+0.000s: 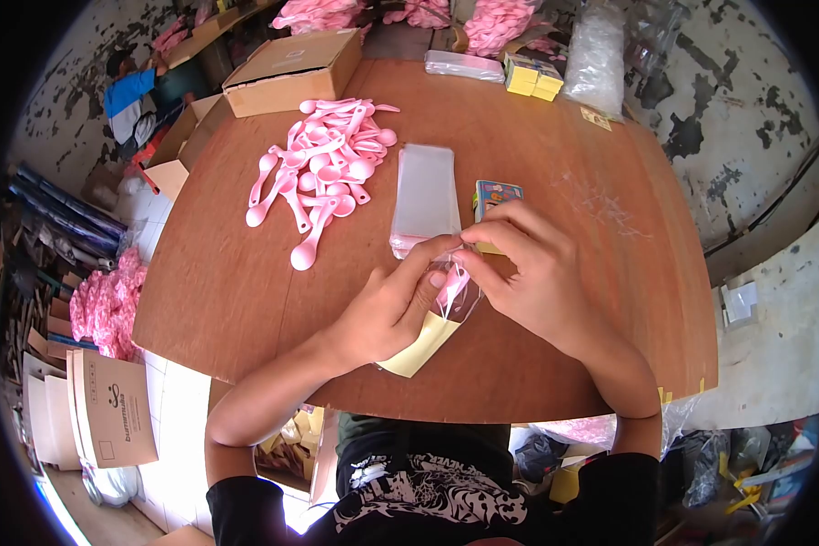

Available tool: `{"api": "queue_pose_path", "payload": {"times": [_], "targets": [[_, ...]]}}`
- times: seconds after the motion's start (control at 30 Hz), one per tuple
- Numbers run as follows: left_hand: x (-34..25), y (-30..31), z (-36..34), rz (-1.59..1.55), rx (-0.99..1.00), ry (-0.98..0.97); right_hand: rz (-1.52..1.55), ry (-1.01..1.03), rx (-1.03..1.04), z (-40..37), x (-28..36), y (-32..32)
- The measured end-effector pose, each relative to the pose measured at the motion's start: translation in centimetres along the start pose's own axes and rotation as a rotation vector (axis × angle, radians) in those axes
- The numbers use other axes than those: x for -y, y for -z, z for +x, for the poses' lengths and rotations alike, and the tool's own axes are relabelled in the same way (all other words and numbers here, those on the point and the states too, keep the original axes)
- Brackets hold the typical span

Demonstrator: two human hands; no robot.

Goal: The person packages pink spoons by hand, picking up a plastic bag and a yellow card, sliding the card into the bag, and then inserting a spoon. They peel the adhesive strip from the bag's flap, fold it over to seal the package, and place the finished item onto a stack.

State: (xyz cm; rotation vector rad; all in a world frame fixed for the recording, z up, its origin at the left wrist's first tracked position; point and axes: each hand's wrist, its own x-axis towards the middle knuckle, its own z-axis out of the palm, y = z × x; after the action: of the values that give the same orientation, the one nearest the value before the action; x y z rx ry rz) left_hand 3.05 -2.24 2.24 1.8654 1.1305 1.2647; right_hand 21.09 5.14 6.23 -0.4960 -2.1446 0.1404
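Near the table's front edge, my left hand [393, 305] pinches the left side of a clear plastic bag [469, 298]. A pink spoon [452, 289] and a pale yellow card [419, 349] show in the bag. My right hand [528, 268] has thumb and index finger closed on the bag's top edge. Just beyond my hands lies a stack of clear bags [426, 193]. A stack of printed cards [498, 196] is partly hidden behind my right hand. To the left is a pile of pink spoons [323, 159].
A closed cardboard box [293, 71] stands at the table's back left. At the back right are yellow card stacks [532, 77], a packet of clear bags [464, 65] and a plastic roll [596, 59]. Thin plastic strips [610, 207] lie right. Another person [132, 100] is at the far left.
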Motion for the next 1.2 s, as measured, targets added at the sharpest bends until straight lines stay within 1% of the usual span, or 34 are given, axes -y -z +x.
{"api": "queue_pose_path", "payload": {"times": [0.03,0.07,0.13,0.17,0.23,0.3,0.37,0.43,0.5,0.53,0.57,0.63,0.67,0.73,0.77,0.83,0.87,0.9,0.97,1.0,1.03,1.07,1.1,1.13,1.17,1.2], "targets": [[-0.1,0.0,-0.1,0.024,0.022,0.040,-0.001,0.000,-0.001,0.0,0.1,0.0],[-0.1,-0.1,-0.1,0.025,0.023,0.040,-0.029,0.014,-0.006,-0.1,0.1,0.0],[0.2,-0.3,-0.1,0.054,0.007,-0.026,-0.057,0.026,-0.012,-0.2,0.1,-0.1],[0.2,-0.3,-0.1,0.054,0.008,-0.027,-0.089,0.047,-0.016,-0.3,0.0,-0.3],[0.2,-0.2,-0.2,0.105,0.050,0.001,-0.121,0.069,-0.020,-0.5,-0.2,-0.4],[0.2,-0.1,-0.3,0.143,0.072,0.022,-0.241,0.120,0.007,-0.7,-0.1,-0.5],[0.4,-0.2,-0.4,0.179,0.096,0.044,-0.242,0.133,0.000,-0.8,-0.3,-0.6],[0.9,-0.4,-0.4,0.192,0.089,-0.040,-0.243,0.147,-0.007,-0.7,-0.4,-0.5],[0.6,-0.4,-0.4,0.159,0.086,-0.064,0.054,-0.043,-0.024,-0.5,-0.6,-0.3],[0.4,-0.3,-0.3,0.126,0.083,-0.088,0.135,-0.197,0.040,-0.2,-0.3,0.4],[-0.1,0.0,-0.2,0.125,0.082,-0.089,0.135,-0.196,0.040,-0.3,-0.5,0.6],[-0.8,0.6,-0.2,0.119,0.177,-0.069,0.510,-0.364,-0.026,-0.1,-0.8,0.8],[-0.7,0.6,-0.4,0.118,0.177,-0.069,0.686,-0.476,-0.059,0.1,-0.6,1.4],[-0.3,0.4,-0.9,0.016,0.062,-0.117,0.858,-0.653,-0.064,1.1,-1.3,4.1],[-0.1,0.3,-0.9,0.014,0.062,-0.118,0.935,-0.629,-0.017,1.6,-2.5,5.7],[0.4,0.1,-1.0,-0.078,-0.103,-0.111,1.098,-0.546,0.081,2.0,-6.1,8.8],[1.4,-0.8,-0.7,-0.146,-0.198,-0.190,1.180,-0.485,0.131,1.9,-8.3,10.1],[1.2,-0.7,-0.7,-0.151,-0.201,-0.193,1.174,-0.485,0.134,1.4,-11.0,11.0],[0.5,-0.7,-0.7,-0.121,-0.176,-0.113,1.372,-0.720,0.127,-1.4,-16.7,11.3],[0.5,-0.9,-0.7,-0.166,-0.150,-0.099,1.365,-0.719,0.130,-3.5,-18.8,10.5],[0.6,-0.9,-0.7,-0.168,-0.157,-0.106,0.626,-0.759,0.160,-5.6,-20.9,9.2],[0.8,-0.9,-0.7,-0.133,-0.126,-0.067,-0.109,-0.728,0.172,-6.6,-21.8,8.6],[0.9,-0.8,-0.8,-0.099,-0.095,-0.023,-0.110,-0.721,0.178,-6.3,-20.4,8.3],[0.9,-0.8,-0.7,-0.101,-0.105,-0.022,0.074,-0.780,0.136,-5.1,-17.5,7.7],[0.7,-0.7,-0.6,-0.103,-0.077,0.032,0.260,-0.841,0.092,-3.9,-14.2,7.0],[0.5,-0.6,-0.5,-0.104,-0.041,0.086,0.234,-0.736,0.098,-2.8,-10.7,6.4]]}}
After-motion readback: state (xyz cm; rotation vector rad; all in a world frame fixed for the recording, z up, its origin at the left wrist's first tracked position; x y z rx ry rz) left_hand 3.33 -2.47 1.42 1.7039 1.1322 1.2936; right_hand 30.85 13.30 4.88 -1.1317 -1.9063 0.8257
